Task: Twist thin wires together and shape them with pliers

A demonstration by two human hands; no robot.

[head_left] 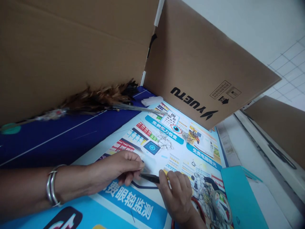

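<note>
My right hand (175, 194) is wrapped round a pair of pliers (150, 178), whose dark, slim jaws point left. Fingertips of my left hand (126, 167) are pinched together right at the plier tips; what they hold is too small to make out. A silver bangle (52, 187) circles the left wrist. Below both hands lies a printed poster (152, 190) with blue labels. Beyond them are a loose tangle of thin wire (165, 140) and a bundle of straight wires (140, 108). A short dark wire piece (132, 215) lies near the front.
Cardboard panels (190, 63) stand at the back and left. A brown feather duster (100, 97) lies along the left panel, near a clear plastic piece (152, 100). Right of my hands are a heap of wire bits (205, 190), a tape roll (222, 206) and a turquoise box (240, 197).
</note>
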